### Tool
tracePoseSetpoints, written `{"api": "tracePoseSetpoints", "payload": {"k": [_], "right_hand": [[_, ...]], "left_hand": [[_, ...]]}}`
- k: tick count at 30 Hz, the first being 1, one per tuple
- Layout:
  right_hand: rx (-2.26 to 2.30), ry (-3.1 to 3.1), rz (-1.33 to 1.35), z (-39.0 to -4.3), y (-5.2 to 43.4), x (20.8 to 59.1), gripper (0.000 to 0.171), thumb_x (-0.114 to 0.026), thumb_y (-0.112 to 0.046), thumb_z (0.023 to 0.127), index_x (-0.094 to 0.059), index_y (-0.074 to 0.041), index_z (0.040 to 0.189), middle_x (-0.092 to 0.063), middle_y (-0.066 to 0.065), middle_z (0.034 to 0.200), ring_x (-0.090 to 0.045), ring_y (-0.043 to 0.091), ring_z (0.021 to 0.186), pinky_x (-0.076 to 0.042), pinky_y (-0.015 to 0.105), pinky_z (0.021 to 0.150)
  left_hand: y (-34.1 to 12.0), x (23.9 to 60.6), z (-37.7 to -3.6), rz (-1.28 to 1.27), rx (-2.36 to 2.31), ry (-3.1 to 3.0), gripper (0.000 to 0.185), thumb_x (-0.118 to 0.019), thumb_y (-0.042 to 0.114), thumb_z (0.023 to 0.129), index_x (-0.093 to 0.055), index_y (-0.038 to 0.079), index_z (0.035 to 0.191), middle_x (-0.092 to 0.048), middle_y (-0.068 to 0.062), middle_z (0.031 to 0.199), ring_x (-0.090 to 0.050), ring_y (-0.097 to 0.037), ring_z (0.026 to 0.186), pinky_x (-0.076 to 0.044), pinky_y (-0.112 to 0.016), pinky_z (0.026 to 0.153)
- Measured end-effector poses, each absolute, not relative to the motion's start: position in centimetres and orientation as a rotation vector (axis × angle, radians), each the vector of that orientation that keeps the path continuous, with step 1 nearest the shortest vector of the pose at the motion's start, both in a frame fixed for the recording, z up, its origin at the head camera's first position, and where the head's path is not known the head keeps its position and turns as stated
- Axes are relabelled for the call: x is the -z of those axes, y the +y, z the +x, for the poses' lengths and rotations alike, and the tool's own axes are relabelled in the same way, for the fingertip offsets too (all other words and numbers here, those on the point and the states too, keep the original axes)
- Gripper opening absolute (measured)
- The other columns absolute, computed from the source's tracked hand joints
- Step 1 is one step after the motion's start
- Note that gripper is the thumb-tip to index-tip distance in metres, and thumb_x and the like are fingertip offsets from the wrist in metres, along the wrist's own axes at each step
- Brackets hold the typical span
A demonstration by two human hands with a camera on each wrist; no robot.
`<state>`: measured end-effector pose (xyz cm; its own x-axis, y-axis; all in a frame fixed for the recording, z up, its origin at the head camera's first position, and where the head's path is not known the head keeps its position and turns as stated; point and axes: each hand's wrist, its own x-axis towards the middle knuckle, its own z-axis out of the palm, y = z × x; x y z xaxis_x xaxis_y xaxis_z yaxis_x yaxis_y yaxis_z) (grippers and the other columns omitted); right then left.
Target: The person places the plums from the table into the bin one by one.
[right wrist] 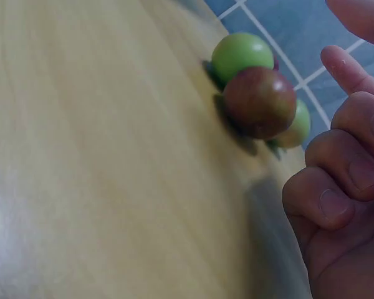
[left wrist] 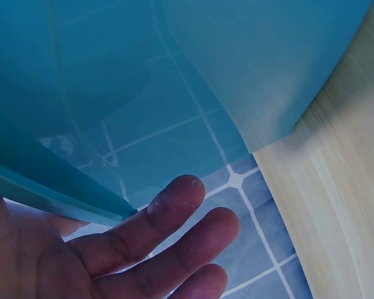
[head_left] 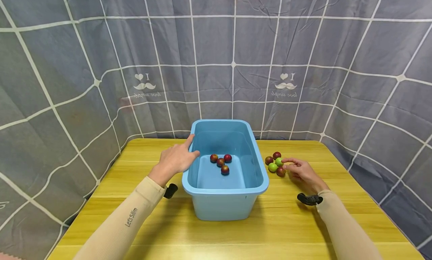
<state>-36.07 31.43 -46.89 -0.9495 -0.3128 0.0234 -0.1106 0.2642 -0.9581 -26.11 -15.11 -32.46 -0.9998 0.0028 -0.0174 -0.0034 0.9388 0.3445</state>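
Note:
My left hand (head_left: 175,157) lies over the left rim of a blue plastic tub (head_left: 224,206), thumb over the inner side. In the left wrist view its fingers (left wrist: 196,246) hang loosely outside the wall. Several dark red plums (head_left: 220,162) sit on the tub floor. To the right of the tub my right hand (head_left: 303,172) reaches to a cluster of fruit, index fingertip right at a round green fruit (head_left: 279,161). Another green fruit (head_left: 272,167) and three dark red plums (head_left: 281,171) lie close around it. In the right wrist view thumb and index are apart, other fingers (right wrist: 336,168) curled.
The tub stands mid-table on a yellow wood-grain table (head_left: 152,215), its tall walls between the two hands. A grey checked curtain (head_left: 216,84) hangs behind the table and around its sides. Each wrist wears a black band (head_left: 308,199).

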Motion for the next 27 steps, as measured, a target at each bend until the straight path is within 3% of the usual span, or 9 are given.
{"api": "tracePoseSetpoints", "payload": {"k": [9, 17, 27], "right_hand": [[1.832, 2.272, -0.28, -35.9, 31.4, 48.0, 0.053, -0.069, -0.024, 0.096, -0.052, 0.003, 0.139, -0.041, -0.006, 0.059, -0.032, 0.013, 0.05, -0.032, 0.025, 0.048], [1.741, 2.356, -0.192, -36.1, 31.1, 48.4, 0.052, -0.074, -0.03, 0.092, -0.06, -0.004, 0.134, -0.038, -0.006, 0.058, -0.033, 0.012, 0.049, -0.03, 0.026, 0.047], [1.709, 2.409, -0.196, -36.2, 30.8, 48.4, 0.055, -0.077, -0.028, 0.089, -0.06, -0.001, 0.134, -0.038, -0.007, 0.056, -0.033, 0.01, 0.045, -0.029, 0.024, 0.045]], "left_hand": [[-15.0, 32.4, -26.1, -0.007, -0.543, 3.073, 0.077, -0.043, 0.053, 0.098, -0.011, 0.028, 0.164, -0.056, -0.009, 0.073, -0.055, -0.026, 0.062, -0.042, -0.037, 0.054], [-14.9, 32.6, -26.1, -0.006, -0.534, 3.077, 0.077, -0.042, 0.053, 0.099, -0.011, 0.028, 0.164, -0.055, -0.009, 0.071, -0.054, -0.025, 0.061, -0.041, -0.036, 0.053], [-15.0, 32.5, -26.1, -0.003, -0.54, 3.074, 0.077, -0.042, 0.054, 0.099, -0.01, 0.027, 0.164, -0.055, -0.009, 0.071, -0.054, -0.025, 0.061, -0.042, -0.036, 0.054]]}}
